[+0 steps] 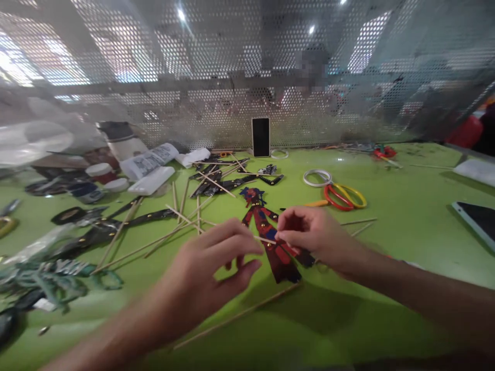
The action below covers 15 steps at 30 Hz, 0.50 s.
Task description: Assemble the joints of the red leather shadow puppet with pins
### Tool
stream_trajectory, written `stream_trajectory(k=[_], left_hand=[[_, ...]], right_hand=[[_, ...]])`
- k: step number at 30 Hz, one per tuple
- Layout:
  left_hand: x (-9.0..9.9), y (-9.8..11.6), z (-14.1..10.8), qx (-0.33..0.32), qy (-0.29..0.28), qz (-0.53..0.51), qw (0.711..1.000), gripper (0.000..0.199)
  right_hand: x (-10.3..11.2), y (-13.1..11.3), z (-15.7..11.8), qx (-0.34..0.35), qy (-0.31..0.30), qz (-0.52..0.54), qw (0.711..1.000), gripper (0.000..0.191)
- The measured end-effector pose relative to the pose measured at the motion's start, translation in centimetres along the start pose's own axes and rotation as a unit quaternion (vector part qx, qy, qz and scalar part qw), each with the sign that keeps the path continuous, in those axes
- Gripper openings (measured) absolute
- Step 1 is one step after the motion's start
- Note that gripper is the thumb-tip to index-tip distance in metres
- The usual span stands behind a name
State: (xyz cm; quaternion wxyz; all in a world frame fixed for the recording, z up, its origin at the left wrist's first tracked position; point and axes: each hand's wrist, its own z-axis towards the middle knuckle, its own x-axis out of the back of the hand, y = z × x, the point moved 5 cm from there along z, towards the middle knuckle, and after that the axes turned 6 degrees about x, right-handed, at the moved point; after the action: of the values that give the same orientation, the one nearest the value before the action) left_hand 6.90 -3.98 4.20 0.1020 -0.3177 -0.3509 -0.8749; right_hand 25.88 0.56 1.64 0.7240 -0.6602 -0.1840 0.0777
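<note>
My right hand [309,232] pinches one end of a short, thin, pale strip [265,239], which may be a stick or tape; I cannot tell which. The strip's other end points toward my left hand [220,255], whose thumb and fingers are curved and apart with nothing visible between them. Beneath both hands lies a flat jointed puppet figure [281,262] in dark red, blue and black, held together with brass-coloured fasteners. My right hand covers part of its right side. In front of my left wrist a long thin wooden stick [235,315] rests on the green table [367,330].
Black jointed figures [93,232] and crossed wooden sticks lie left and behind. Scissors with red and yellow handles [344,197] sit beside a white tape ring [317,178]. A phone [260,137] stands against the perforated screen [232,98]. A tablet-like device [477,221] lies at right.
</note>
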Motion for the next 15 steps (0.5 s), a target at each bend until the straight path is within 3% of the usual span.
stream_trajectory(k=[3, 7, 15], left_hand=[[-2.6, -2.2, 2.5, 0.041, -0.019, -0.021, 0.999, 0.012], [-5.1, -3.9, 4.2, 0.055, -0.014, -0.033, 0.998, 0.013], [-5.1, -3.7, 2.6, 0.012, 0.065, -0.021, 0.998, 0.013]], right_hand=[[-0.6, 2.7, 1.6, -0.05, 0.057, 0.119, 0.99, 0.024], [-0.6, 3.5, 1.4, -0.055, 0.09, 0.216, 0.971, 0.033], [0.2, 3.5, 0.3, -0.051, 0.117, 0.168, 0.977, 0.033]])
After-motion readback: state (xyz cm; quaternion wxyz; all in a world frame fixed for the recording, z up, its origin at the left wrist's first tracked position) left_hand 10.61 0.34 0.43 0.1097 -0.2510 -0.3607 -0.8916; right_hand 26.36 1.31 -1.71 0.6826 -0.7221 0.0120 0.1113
